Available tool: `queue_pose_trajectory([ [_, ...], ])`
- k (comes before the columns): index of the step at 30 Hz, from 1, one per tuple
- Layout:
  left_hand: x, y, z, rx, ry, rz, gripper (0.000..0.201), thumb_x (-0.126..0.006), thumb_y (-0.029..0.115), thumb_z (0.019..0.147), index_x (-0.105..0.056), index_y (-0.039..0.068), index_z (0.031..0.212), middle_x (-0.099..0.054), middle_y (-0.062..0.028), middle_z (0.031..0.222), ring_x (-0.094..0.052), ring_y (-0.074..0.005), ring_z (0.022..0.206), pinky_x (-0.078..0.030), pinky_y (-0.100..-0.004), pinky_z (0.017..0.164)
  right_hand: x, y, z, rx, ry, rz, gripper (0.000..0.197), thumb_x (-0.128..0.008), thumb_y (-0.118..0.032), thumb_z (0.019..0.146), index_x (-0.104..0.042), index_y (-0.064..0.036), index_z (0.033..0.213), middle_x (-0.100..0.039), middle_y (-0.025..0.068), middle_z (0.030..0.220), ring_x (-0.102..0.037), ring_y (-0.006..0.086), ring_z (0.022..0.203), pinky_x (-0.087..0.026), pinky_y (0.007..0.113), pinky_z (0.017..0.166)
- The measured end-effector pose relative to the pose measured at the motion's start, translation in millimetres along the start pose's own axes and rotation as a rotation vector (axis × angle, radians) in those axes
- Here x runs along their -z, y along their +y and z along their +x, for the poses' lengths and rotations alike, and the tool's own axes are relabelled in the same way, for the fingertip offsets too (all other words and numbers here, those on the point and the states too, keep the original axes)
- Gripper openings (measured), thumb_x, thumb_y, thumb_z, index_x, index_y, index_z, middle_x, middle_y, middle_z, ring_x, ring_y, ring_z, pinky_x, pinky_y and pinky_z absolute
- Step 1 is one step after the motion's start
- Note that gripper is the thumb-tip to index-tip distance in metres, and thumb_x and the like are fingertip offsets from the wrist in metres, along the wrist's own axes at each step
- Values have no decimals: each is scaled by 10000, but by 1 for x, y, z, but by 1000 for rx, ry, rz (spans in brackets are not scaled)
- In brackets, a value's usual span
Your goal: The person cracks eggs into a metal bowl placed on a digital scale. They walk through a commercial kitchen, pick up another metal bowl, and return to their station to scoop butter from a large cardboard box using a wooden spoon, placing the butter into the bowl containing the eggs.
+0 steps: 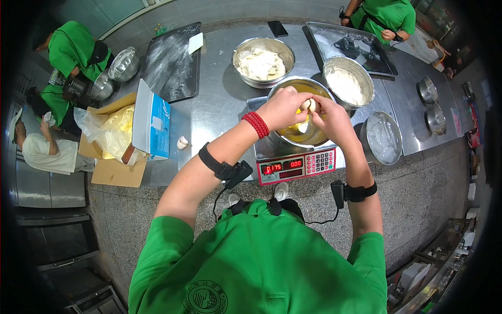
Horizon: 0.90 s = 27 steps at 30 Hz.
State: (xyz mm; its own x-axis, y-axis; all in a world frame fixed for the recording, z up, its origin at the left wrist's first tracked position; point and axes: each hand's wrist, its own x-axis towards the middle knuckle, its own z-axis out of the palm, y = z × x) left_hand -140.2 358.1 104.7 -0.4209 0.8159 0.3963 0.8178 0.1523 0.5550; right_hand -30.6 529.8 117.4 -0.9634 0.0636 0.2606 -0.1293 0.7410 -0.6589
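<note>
My left hand (284, 108) and my right hand (334, 121) are closed on a cracked egg (309, 105), whose pale shell is parted between my fingertips. Yolk and white hang just beneath it, over a steel mixing bowl (275, 93) with yellowish liquid inside. That bowl stands on a red-fronted digital scale (297, 166) with lit red digits. Behind it is a steel bowl of white flour-like matter (260, 64). At the right, another steel bowl holds pale powder (345, 86). Some of the mixing bowl's contents are hidden by my hands.
Left on the steel table (214, 94) are an open cardboard box (151, 120) with a plastic bag and a broken eggshell (182, 142). A bowl with clear plastic (383, 137) stands right. Floured trays (172, 63) and a phone (277, 29) lie farther back. Other people work around.
</note>
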Motion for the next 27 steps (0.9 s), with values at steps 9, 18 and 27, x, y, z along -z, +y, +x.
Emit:
queue_pose_trajectory([
  [9, 17, 21, 14, 19, 170, -151, 357, -699, 251, 823, -696, 31, 1105, -703, -197, 951, -660, -354, 909, -527, -422, 852, 1, 3, 0, -177, 29, 722, 387, -576, -17, 960, -518, 93, 1327, -660, 145, 1213, -638, 170, 1109, -508, 284, 955],
  [18, 19, 21, 26, -14, 171, -137, 341, -686, 266, 831, -715, 49, 1093, -719, -171, 945, -676, -329, 909, -535, -404, 848, 9, 4, -2, -171, 45, 805, 395, -566, -57, 982, -505, 77, 1348, -638, 116, 1219, -617, 154, 1097, -494, 289, 956],
  [27, 31, 23, 23, 123, -22, -357, 349, -666, 182, 876, -677, 26, 1188, -730, -130, 1044, -704, -208, 982, -538, -319, 898, 15, 6, -6, -179, -9, 725, 421, -576, -25, 964, -486, 82, 1362, -609, 152, 1296, -587, 178, 1200, -468, 301, 1011],
])
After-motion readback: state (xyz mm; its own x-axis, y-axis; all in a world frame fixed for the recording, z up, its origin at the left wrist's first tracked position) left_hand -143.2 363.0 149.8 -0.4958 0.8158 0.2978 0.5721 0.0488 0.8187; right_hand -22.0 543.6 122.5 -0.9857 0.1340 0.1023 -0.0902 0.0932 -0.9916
